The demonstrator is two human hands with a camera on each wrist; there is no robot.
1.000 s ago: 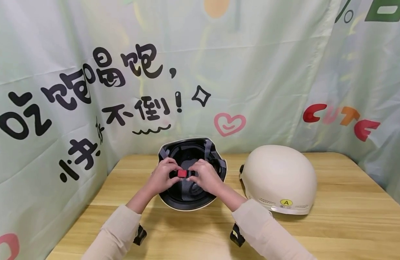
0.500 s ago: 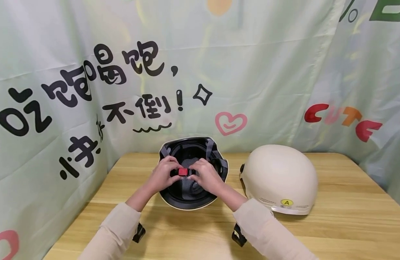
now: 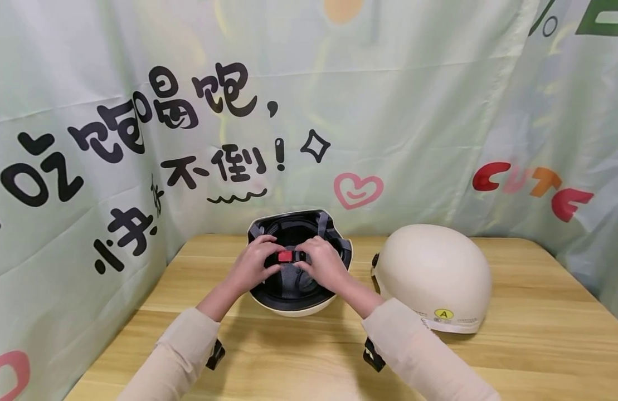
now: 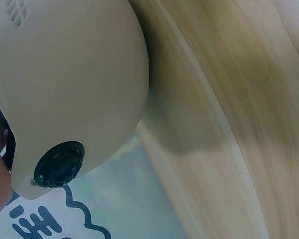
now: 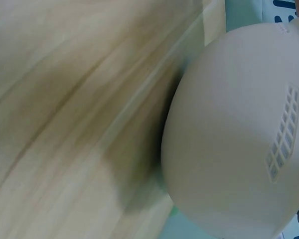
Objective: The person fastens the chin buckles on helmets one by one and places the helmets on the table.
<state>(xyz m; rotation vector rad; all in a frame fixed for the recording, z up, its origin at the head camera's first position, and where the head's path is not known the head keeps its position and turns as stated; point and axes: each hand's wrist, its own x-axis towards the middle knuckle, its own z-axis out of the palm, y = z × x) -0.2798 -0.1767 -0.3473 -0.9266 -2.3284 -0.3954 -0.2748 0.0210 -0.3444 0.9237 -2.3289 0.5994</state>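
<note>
A cream helmet (image 3: 292,312) lies upturned on the table, its black padded inside facing up. Over the opening is a chin-strap buckle (image 3: 285,256), its red part meeting a black part end to end. My left hand (image 3: 249,264) pinches the buckle's red end between thumb and fingers. From the other side, my right hand (image 3: 325,264) grips the black end and its strap. Both wrist views look at the outside of this helmet, with a black round knob (image 4: 60,164) in the left one and a vent grid (image 5: 284,133) in the right one.
A second cream helmet (image 3: 434,273) with a yellow "A" sticker (image 3: 443,314) rests dome up at the right, close to my right forearm. The wooden table (image 3: 288,362) ends at a printed cloth (image 3: 414,122) hanging behind and at the left.
Both hands have risen a little with the buckle, and the upturned helmet has tilted so more of its near outer shell shows. The left fingers have straightened slightly. The second helmet stays put.
</note>
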